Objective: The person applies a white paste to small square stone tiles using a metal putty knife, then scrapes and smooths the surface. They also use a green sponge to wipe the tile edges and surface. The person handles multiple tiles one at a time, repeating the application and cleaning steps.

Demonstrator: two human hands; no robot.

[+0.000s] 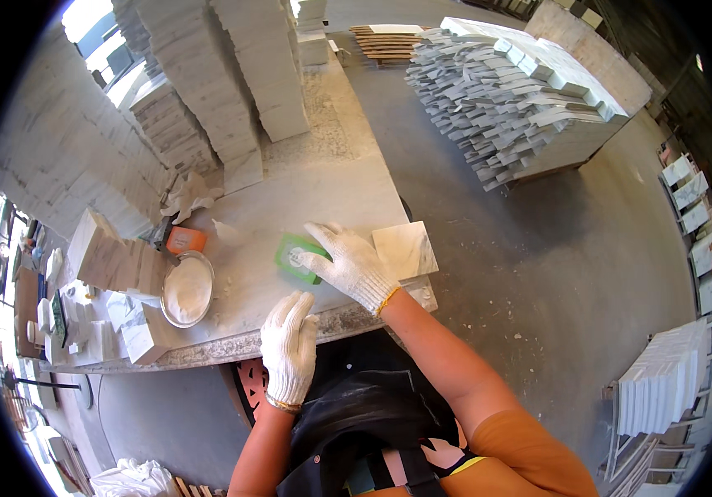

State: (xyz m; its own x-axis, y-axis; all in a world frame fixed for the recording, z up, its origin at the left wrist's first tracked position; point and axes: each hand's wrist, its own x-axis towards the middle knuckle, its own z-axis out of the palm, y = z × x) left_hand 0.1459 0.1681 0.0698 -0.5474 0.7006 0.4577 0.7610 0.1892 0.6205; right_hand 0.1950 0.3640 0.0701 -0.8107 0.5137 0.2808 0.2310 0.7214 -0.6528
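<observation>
My right hand [346,263], in a white knitted glove, reaches over the worktable. Its thumb lies across a green rectangular block [286,251] with whitish dust on top, and its fingers are stretched out past the block's right side. Whether the block is a sponge or an abrasive pad, I cannot tell. My left hand [290,341], gloved the same way, hovers at the table's front edge with straight fingers and nothing in it. Just right of my right hand, a square pale marble tile [406,248] lies near the table's corner.
A metal bowl of white powder [188,290] stands left, beside an orange block [186,240] and crumpled white cloth [190,197]. Tall marble tile stacks [207,91] rise behind. Beyond the table's right edge, a large pile of tiles [505,99] stands on the floor.
</observation>
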